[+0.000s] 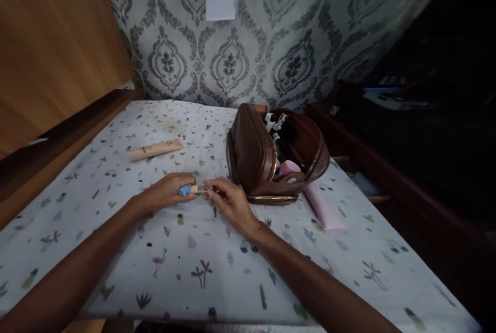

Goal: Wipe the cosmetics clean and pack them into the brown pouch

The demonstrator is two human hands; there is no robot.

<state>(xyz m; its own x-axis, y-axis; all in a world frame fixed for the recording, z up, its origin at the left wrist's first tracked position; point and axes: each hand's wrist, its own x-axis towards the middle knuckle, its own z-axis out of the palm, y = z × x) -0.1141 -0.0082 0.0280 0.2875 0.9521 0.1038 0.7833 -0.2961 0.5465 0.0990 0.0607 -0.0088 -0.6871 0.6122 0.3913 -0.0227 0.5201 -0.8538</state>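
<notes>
Between my hands is a slim cosmetic tube (pixel 194 189) with a blue end, a beige middle and a clear or silvery tip. My left hand (pixel 168 190) wraps round the blue end. At the other end, the fingers of my right hand (pixel 231 204) pinch the shiny tip. Just beyond my right hand stands a brown cosmetic bag (pixel 250 147), unzipped, with several items inside, among them a pink-capped one (pixel 289 167). A peach squeeze tube (pixel 155 150) lies past my left hand.
A pink tube (pixel 323 209) lies against the bag's right side. The table has a white patterned cloth (pixel 170 291). Patterned wallpaper (pixel 248 49) rises behind it, with a wooden panel (pixel 58 44) at left and a dark area with a drawer at right.
</notes>
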